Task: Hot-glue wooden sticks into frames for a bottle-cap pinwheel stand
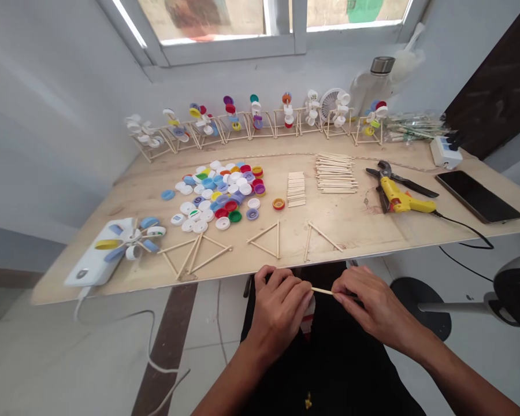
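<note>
A thin wooden stick [322, 290] stretches between my two hands, over my lap and just in front of the table edge. My left hand [281, 300] is closed round its left end. My right hand [368, 297] pinches the other end between thumb and fingers. Close by on the table lie a stick triangle [278, 240], an open two-stick angle [325, 236] and, further left, joined stick frames [195, 254]. Something red and white shows partly below my left hand; I cannot make out what it is.
Bottle caps [225, 188], short sticks [296, 189] and long sticks [335, 173] lie mid-table. To the right are pliers [409, 182], a yellow glue gun [401, 198] with its cable and a phone [479, 196]. Cap wheels on stick stands [257, 124] line the back; another wheel [133, 236] rests left on a white box [80, 268].
</note>
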Motion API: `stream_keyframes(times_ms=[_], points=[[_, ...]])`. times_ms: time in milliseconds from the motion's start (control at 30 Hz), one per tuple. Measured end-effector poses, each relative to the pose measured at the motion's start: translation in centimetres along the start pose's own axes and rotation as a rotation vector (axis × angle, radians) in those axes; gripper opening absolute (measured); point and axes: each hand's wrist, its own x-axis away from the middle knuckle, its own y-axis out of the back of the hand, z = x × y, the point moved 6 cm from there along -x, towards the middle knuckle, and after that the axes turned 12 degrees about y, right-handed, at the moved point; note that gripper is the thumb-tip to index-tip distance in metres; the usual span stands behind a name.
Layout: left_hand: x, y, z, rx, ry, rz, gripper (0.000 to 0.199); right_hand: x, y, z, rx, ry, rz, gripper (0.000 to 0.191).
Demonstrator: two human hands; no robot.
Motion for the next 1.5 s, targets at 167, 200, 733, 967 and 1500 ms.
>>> stream_keyframes(times_ms=[167, 200, 733, 967, 1500], points=[[0.1, -0.4, -0.2, -0.050, -0.026, 0.036, 0.010, -0.1, -0.1, -0.1, -0.008, -0.001, 0.007, 0.016], [0.1, -0.4, -0.2, -0.051, -0.028, 0.037, 0.011, -0.2, -0.1, -0.1, -0.002, 0.004, 0.004, 0.017], [-2.8, 0.8, 3.3, -0.285, 0.180, -0.198, 0.009, 4.5, 11.5, -9.0, 0.683, -0.256, -0.524, 0.021], [-3.9, 0.0, 4.2, -0.429, 0.229, -0.152, 0.012, 4.9, 13.0, -13.1, 0.970, -0.274, -0.394, 0.031], [-3.6, 1.5, 5.5, -0.468, 0.189, -0.160, 0.014, 4.4, 13.1, -14.7, 1.012, -0.265, -0.256, 0.033]])
